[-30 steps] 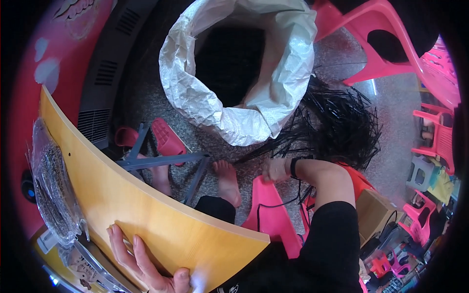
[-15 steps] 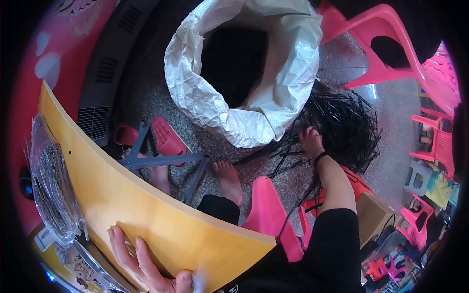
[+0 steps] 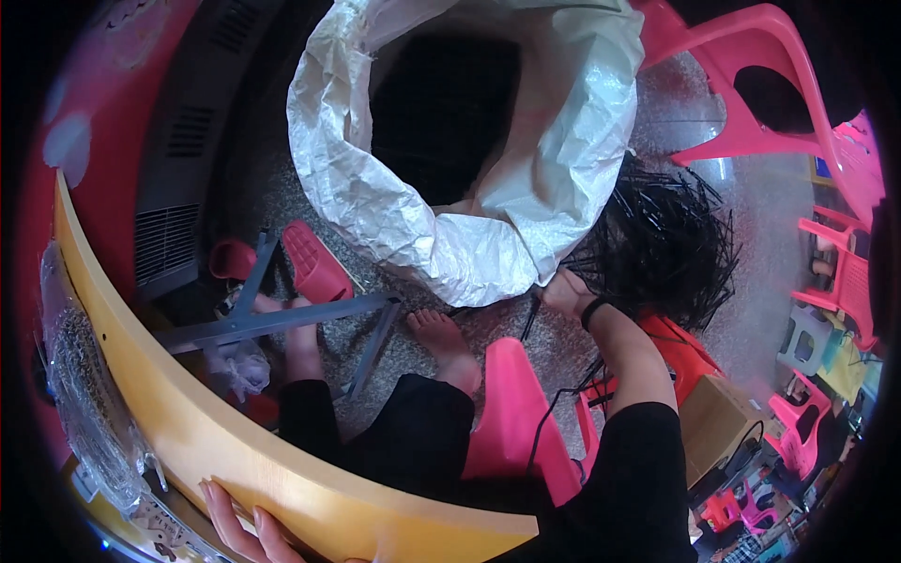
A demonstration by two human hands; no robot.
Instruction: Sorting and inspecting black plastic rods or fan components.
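Observation:
My left hand [image 3: 246, 530] rests on the yellow wooden tabletop [image 3: 310, 483] at the lower left, fingers stretched out and apart, partly cut off by the picture's lower edge. My right hand [image 3: 566, 293] reaches down to the floor, just under the rim of a large white woven sack [image 3: 483, 258]. Its fingers are curled, and a thin black strip pokes out below them; the fingertips are partly hidden. Beside this hand, to the right, lies a loose heap of thin black strips [image 3: 662, 249]. The sack stands with its mouth wide apart and its inside dark.
A pink plastic chair [image 3: 751, 75] stands at the upper right. Near my knees is a pink seat part [image 3: 511, 403]. A grey metal table leg [image 3: 272, 326], a pink slipper [image 3: 314, 263] and a wooden box [image 3: 727, 422] are around me. Clear plastic packaging [image 3: 89, 394] lies on the tabletop.
My right hand has moved left and down, from the heap's edge to beneath the sack's rim. Strips that lay across the floor there have gone from view. My left hand shows lower in the picture.

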